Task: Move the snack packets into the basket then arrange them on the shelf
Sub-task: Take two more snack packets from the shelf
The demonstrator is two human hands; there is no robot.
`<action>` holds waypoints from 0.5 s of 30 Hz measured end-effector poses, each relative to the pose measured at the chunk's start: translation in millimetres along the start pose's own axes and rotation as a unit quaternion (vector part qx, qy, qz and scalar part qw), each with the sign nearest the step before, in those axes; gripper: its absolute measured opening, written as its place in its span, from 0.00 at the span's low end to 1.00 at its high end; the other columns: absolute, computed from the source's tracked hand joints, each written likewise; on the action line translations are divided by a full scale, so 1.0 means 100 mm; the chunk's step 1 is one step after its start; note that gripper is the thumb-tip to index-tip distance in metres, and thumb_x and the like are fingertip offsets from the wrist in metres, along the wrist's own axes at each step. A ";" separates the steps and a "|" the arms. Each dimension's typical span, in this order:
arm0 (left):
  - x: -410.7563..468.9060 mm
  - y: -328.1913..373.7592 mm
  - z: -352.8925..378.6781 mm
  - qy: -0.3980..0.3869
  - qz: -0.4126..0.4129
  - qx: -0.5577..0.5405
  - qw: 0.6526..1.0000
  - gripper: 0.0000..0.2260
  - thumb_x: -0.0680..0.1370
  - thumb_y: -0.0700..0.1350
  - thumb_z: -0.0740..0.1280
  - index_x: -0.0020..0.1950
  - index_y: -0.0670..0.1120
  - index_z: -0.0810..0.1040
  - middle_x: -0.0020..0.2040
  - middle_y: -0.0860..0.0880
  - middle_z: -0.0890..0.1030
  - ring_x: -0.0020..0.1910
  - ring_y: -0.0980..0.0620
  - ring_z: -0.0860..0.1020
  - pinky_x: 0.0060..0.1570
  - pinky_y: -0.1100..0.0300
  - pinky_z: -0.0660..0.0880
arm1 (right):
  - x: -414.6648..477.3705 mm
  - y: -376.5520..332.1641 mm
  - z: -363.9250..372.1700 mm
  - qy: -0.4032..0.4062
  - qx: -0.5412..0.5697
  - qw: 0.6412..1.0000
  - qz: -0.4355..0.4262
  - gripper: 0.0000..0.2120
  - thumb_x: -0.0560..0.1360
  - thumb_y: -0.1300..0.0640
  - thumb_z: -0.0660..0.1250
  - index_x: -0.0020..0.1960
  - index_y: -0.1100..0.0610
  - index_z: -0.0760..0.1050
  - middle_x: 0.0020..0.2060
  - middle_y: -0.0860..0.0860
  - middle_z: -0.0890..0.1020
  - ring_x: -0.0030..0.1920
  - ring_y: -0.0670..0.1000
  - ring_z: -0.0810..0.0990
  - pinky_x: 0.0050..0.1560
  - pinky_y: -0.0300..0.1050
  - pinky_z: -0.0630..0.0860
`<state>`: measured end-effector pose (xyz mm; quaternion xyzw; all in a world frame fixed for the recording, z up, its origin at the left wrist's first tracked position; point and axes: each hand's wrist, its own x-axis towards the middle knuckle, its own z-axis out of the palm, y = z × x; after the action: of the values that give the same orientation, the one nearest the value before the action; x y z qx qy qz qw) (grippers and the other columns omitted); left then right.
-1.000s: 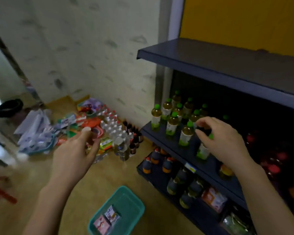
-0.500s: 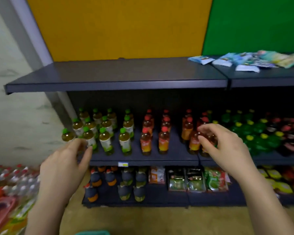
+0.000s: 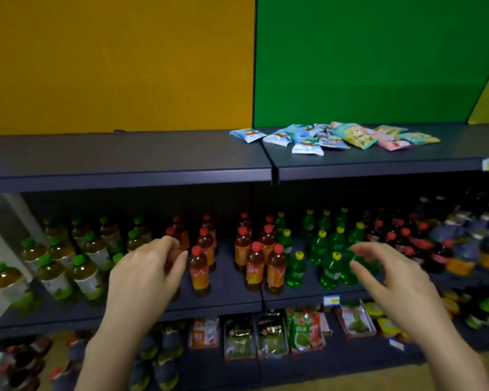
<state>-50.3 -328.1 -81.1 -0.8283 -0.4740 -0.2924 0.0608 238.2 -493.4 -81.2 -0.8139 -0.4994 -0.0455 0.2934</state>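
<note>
Several snack packets, pale blue, green and pink, lie in a loose heap on the dark top shelf, right of its middle seam. My left hand is raised in front of the bottle shelf, fingers loosely curled, holding nothing. My right hand hovers in front of the green bottles, fingers relaxed and empty. Both hands are well below the packets. The basket is out of view.
The middle shelf holds rows of bottles: green-capped tea at left, red-capped orange bottles in the middle, green soda at right. The bottom shelf carries pouches and dark bottles. Yellow and green wall panels rise behind.
The view has swung right and up from the floor and teal basket to the shelving. The packets on the top shelf are now centred. Both hands stay raised and empty.
</note>
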 end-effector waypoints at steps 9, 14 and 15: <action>0.78 0.68 0.31 0.024 -0.010 -0.016 1.000 0.10 0.76 0.52 0.65 0.51 0.48 0.78 0.42 0.52 0.80 0.43 0.50 0.79 0.35 0.60 0.70 | 1.18 0.45 -0.03 -0.002 0.087 0.994 -0.069 0.09 0.73 0.54 0.68 0.53 0.48 0.78 0.47 0.45 0.81 0.49 0.47 0.80 0.50 0.51 0.77; 1.42 0.73 0.48 0.043 -0.020 -0.011 0.999 0.11 0.77 0.53 0.63 0.52 0.47 0.76 0.45 0.49 0.81 0.47 0.47 0.78 0.38 0.56 0.71 | 1.95 0.42 0.00 0.000 0.107 0.991 -0.084 0.08 0.73 0.54 0.68 0.52 0.50 0.78 0.47 0.45 0.80 0.49 0.47 0.79 0.54 0.51 0.76; 1.57 0.74 0.54 0.039 -0.021 -0.016 0.999 0.11 0.77 0.53 0.62 0.53 0.47 0.75 0.46 0.49 0.80 0.49 0.46 0.78 0.39 0.55 0.71 | 2.11 0.40 0.02 0.002 0.109 0.990 -0.088 0.08 0.73 0.55 0.68 0.53 0.51 0.78 0.47 0.45 0.80 0.49 0.47 0.79 0.55 0.50 0.76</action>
<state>92.7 -230.1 -27.3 -0.8071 -0.4838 -0.3330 0.0599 375.9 -339.4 -22.5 -0.7299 -0.5701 -0.0180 0.3768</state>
